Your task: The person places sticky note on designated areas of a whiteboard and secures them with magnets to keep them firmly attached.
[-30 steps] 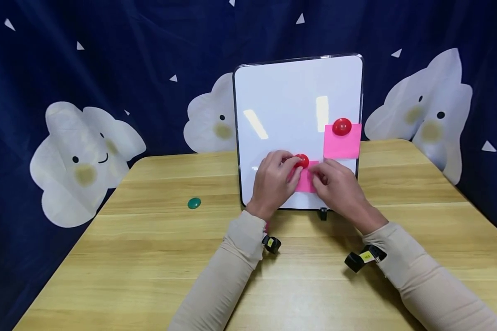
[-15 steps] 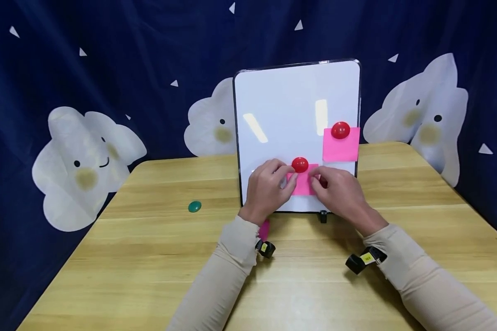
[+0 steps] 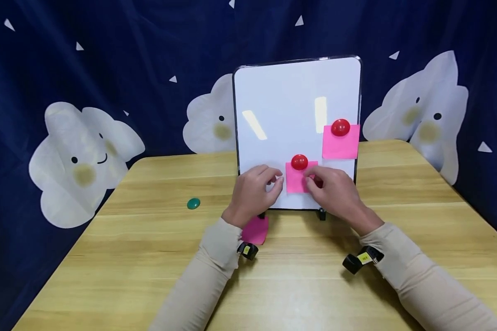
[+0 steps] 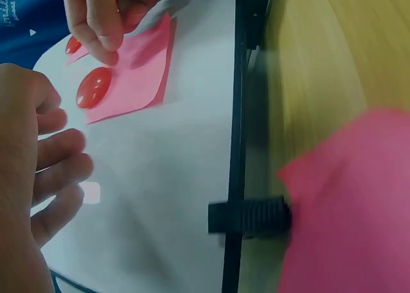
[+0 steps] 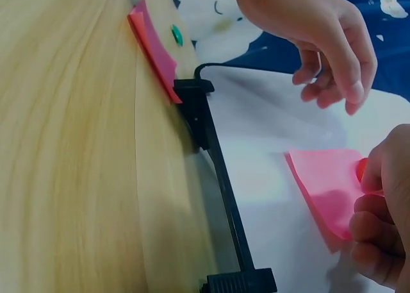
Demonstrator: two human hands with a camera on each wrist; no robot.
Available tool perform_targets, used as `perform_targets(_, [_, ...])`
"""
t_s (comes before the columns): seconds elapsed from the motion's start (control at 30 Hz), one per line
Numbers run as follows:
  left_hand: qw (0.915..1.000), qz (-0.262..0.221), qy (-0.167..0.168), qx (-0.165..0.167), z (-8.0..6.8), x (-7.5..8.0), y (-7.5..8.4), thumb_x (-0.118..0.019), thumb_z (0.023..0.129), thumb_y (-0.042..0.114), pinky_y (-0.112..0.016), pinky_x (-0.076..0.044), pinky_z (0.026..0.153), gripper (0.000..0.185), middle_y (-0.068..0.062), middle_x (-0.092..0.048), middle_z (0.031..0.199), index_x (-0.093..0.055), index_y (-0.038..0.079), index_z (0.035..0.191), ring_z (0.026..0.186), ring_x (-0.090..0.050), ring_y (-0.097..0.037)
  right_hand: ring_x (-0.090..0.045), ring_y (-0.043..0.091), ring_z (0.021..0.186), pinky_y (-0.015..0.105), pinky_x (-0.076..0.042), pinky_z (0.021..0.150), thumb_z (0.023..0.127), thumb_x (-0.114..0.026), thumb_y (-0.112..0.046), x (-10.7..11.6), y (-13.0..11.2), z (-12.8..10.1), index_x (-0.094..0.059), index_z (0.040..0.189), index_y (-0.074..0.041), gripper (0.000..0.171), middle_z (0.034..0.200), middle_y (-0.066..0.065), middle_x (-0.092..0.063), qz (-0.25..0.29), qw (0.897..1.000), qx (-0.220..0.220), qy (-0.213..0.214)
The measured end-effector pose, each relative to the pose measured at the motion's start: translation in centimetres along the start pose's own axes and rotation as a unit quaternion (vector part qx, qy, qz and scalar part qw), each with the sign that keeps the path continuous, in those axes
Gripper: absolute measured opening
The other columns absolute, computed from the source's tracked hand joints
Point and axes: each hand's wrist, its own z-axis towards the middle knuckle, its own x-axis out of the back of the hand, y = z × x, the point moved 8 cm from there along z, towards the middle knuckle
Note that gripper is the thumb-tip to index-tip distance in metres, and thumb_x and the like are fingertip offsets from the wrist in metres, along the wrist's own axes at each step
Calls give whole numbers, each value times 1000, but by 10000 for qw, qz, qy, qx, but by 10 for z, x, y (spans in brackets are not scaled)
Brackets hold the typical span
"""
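A white magnetic board point(image 3: 281, 99) stands upright on the table. Low on it, a pink sticky note point(image 3: 292, 182) lies under a round red magnet point(image 3: 299, 162) at its top edge. My left hand point(image 3: 254, 191) is left of this note, fingers loosely bent, holding nothing. The right hand point(image 3: 337, 191) is over the note's right side, thumb and forefinger close together below the magnet; whether they touch the paper is hard to tell. Higher at the right edge, another pink note point(image 3: 335, 149) hangs under a second red magnet point(image 3: 340, 128).
More pink sticky paper point(image 3: 256, 230) lies on the wooden table point(image 3: 149, 257) below the board, partly behind my left wrist. A green magnet point(image 3: 193, 203) lies farther left. Small black clip-like feet point(image 4: 250, 216) support the board's lower edge. A dark blue curtain point(image 3: 149, 37) hangs behind.
My left hand has let go of the lower red magnet and drawn away left and slightly down. The right hand has shifted slightly left over the note. The magnet and note stay on the board.
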Motion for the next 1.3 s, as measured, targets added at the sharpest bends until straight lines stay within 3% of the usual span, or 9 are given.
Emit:
perform_targets(0.3, [9988,75,-358,324,-11,12,-15,-61,96,21,-21,-43,54,17,7,-63,74,-75,13,90,64,-53,-6,-52,19,65,34,-45,60,90,-69,-9,-8,-12,-1,-75,102,-6,14,72,1,-62,430,9990,11,-104])
perform_targets(0.77, [9939,290,-844,643,-38,23,-42,-61,97,24,-21,-41,52,20,7,-60,71,-74,14,86,60,-49,-6,-54,15,67,33,-49,64,90,-69,-9,-40,-29,-12,-76,100,-7,12,77,-3,-66,748,9936,-6,-843])
perform_targets(1.03, [9937,466,-724,721,-63,44,-66,-60,97,22,-24,-43,51,19,7,-61,73,-73,14,84,61,-52,-7,-54,11,65,28,-50,62,89,-69,-7,-66,-47,-14,-77,97,-4,11,80,-2,-68,829,9888,267,-1214])
perform_targets(1.3, [9940,564,-593,726,-67,50,-84,-57,97,23,-27,-43,49,22,6,-61,72,-72,14,83,61,-55,-9,-52,10,63,28,-47,59,89,-69,-6,-75,-52,-16,-78,93,-5,10,74,-4,-65,617,9889,296,-1321])
